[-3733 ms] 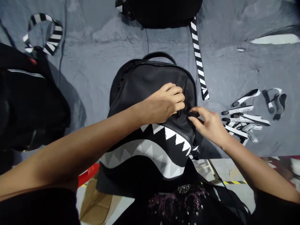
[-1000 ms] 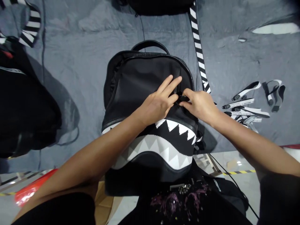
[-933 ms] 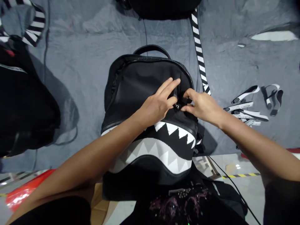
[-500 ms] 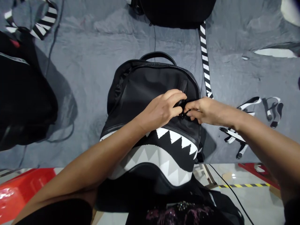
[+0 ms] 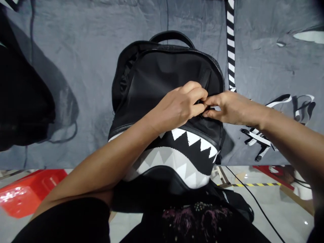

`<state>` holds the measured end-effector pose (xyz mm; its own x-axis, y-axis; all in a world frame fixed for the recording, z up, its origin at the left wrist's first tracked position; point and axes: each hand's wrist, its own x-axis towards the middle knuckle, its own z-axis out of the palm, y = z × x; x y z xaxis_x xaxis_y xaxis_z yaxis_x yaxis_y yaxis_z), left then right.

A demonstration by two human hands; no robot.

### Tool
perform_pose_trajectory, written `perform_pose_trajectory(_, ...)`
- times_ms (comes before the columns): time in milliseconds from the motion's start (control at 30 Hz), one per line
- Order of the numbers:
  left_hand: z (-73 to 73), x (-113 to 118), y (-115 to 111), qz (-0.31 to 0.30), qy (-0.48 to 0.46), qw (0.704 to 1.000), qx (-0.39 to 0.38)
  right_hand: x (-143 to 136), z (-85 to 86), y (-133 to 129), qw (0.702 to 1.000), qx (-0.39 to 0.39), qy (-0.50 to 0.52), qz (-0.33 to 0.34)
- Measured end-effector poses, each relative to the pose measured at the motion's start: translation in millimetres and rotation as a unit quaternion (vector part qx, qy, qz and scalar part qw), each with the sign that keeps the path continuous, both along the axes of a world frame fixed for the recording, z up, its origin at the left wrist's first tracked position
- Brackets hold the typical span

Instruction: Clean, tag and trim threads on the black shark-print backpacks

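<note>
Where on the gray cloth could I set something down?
The gray cloth looks bare between the black bag and the shark-mouth backpack, and right of the striped strap, above the loose straps. Crowded: the backpack's right side, where left hand and right hand converge.

Backpack lies left of the straps

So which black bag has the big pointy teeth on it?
The backpack in the middle, with the left hand and right hand on it. White and grey teeth run across its front; the black bag at the left edge shows none.
</note>
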<state>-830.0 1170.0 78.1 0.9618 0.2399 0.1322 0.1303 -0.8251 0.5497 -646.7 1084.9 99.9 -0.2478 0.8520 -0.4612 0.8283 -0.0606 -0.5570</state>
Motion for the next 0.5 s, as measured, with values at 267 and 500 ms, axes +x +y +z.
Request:
perform_pose_trajectory(267, -1.7, 0, -4, 0.047, 0.002, 0.998, -0.046, -19, 4.8, -4, 0.986, 0.036, -0.157, 0.049)
perform_pose_trajectory(500, -7.0, -4, -3, 0.02, 0.011, 0.999, -0.037, -19, 0.7, 3, 0.989, -0.003, -0.146, -0.011)
